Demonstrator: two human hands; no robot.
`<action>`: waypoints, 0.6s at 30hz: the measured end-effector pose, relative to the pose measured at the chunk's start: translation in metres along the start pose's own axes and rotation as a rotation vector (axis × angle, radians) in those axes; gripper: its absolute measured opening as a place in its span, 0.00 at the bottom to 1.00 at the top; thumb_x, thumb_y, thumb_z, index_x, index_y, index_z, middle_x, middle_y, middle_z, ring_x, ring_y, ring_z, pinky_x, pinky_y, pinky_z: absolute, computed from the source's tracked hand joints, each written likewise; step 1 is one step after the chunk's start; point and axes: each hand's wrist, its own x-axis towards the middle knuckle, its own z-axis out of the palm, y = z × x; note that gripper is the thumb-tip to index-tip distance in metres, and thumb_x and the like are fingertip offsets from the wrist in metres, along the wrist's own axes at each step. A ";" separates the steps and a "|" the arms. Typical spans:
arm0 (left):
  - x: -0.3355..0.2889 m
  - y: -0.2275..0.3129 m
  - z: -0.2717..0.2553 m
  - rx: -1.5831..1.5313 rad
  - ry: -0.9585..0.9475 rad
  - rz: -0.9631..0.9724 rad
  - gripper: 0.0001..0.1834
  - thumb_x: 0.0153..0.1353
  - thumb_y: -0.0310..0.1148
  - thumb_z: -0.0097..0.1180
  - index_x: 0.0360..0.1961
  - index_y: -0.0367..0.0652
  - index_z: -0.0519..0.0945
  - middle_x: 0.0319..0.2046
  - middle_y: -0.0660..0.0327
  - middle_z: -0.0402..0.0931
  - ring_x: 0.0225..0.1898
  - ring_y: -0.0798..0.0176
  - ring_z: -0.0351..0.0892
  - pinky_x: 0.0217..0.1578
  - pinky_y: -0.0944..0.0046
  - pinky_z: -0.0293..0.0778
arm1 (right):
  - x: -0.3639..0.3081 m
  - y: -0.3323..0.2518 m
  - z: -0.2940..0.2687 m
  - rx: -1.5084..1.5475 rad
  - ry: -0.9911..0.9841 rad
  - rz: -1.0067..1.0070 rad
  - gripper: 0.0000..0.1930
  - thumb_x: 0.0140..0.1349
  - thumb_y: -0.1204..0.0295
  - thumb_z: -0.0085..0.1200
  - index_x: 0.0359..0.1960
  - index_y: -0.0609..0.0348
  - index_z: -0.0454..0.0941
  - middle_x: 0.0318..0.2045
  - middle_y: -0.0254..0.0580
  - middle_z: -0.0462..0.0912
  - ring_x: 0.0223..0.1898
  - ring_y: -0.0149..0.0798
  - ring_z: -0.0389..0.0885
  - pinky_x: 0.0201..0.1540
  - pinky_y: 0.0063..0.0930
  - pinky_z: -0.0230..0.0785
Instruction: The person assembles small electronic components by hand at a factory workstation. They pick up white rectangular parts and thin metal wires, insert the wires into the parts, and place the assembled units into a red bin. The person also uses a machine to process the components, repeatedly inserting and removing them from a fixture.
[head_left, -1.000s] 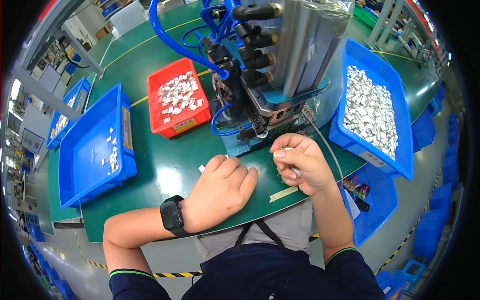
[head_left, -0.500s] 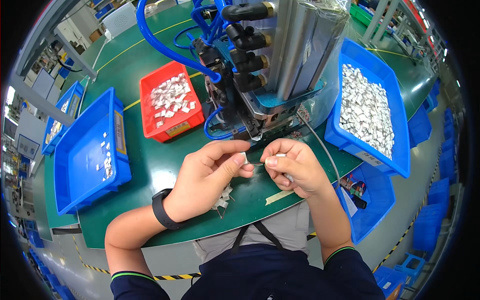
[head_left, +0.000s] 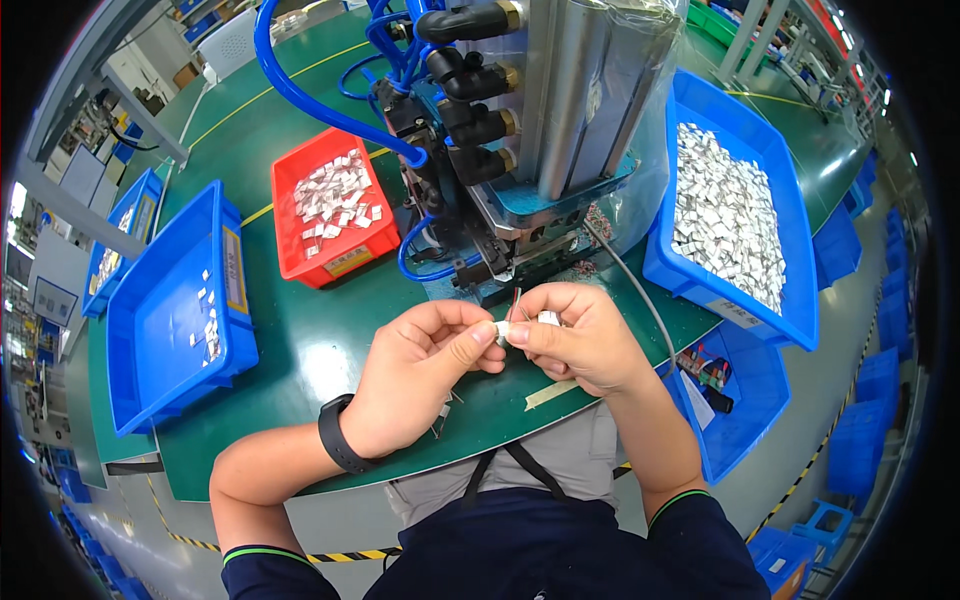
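Just in front of the press-like machine [head_left: 540, 190], my two hands meet at the fingertips. My left hand [head_left: 425, 365], with a black band on its wrist, pinches a small white block with thin leads [head_left: 502, 334]. The leads point up toward the machine. Thumb and fingers of my right hand [head_left: 585, 340] close on the same block from the other side. Another white block [head_left: 548, 318] is tucked in the curled fingers of my right hand. Beneath my left hand, a few loose white blocks with leads [head_left: 445, 408] lie on the green table, mostly hidden.
A red bin [head_left: 312, 268] of white pieces stands left of the machine. Farther left is a blue bin [head_left: 150, 350] with a few pieces. On the right, a blue bin [head_left: 795, 240] is heaped with white blocks. Blue air hoses [head_left: 300, 105] and a grey cable [head_left: 640, 285] run by the machine.
My fingertips have come together around the white block. Its leads, earlier stretched sideways between my hands, now point upward. The view has shifted slightly.
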 end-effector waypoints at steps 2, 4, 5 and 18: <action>-0.001 -0.002 0.001 0.012 -0.011 -0.005 0.10 0.66 0.28 0.54 0.44 0.32 0.74 0.35 0.57 0.79 0.37 0.66 0.81 0.41 0.68 0.78 | 0.000 0.001 0.000 -0.008 0.006 -0.016 0.09 0.61 0.70 0.60 0.36 0.64 0.79 0.16 0.25 0.71 0.13 0.15 0.60 0.14 0.12 0.45; -0.002 -0.002 0.003 0.024 -0.025 0.000 0.08 0.66 0.28 0.53 0.42 0.33 0.74 0.34 0.56 0.79 0.36 0.65 0.81 0.40 0.68 0.77 | 0.000 0.003 -0.001 -0.013 0.009 -0.033 0.09 0.62 0.70 0.60 0.36 0.65 0.79 0.17 0.26 0.71 0.14 0.15 0.60 0.14 0.13 0.46; -0.002 -0.002 0.004 0.042 -0.023 -0.001 0.08 0.66 0.29 0.53 0.42 0.34 0.74 0.34 0.57 0.79 0.36 0.65 0.80 0.40 0.68 0.77 | 0.000 0.002 0.000 -0.023 0.018 -0.046 0.09 0.61 0.70 0.60 0.36 0.65 0.79 0.17 0.26 0.72 0.14 0.15 0.61 0.14 0.13 0.46; -0.013 -0.015 0.006 0.155 -0.243 -0.145 0.08 0.67 0.29 0.53 0.44 0.38 0.71 0.37 0.66 0.74 0.40 0.74 0.73 0.44 0.71 0.72 | 0.003 -0.019 -0.022 0.063 0.215 -0.041 0.09 0.59 0.72 0.61 0.27 0.63 0.76 0.18 0.32 0.73 0.12 0.17 0.60 0.12 0.14 0.43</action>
